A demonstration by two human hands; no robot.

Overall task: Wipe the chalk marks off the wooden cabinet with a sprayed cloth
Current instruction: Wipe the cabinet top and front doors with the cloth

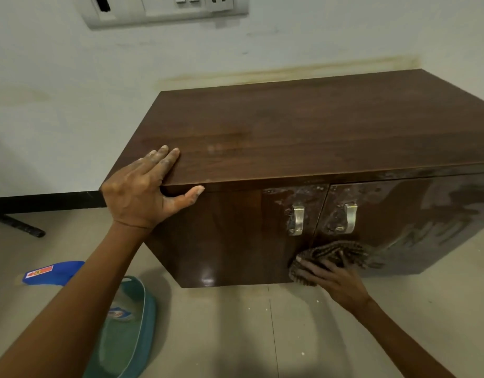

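We wipe the cabinet (289, 126) door.
Lower centre-right, our right hand (334, 278) presses the cloth (336, 253) on it with flat fingers (307, 265), chalk marks (450, 214) above; our left hand (138, 190) rests, fingers released, on the top's left corner.

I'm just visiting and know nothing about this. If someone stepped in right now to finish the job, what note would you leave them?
Left hand: open, flat on the top left corner of the dark brown wooden cabinet.
Right hand: presses the striped brown cloth against the cabinet front, low down, by the seam between the doors.
Done: the left part of the front looks clean and glossy.
Left: white chalk smears around both metal handles, along the doors' top edge and across the right door.
A blue bottle lies on the floor to the left.
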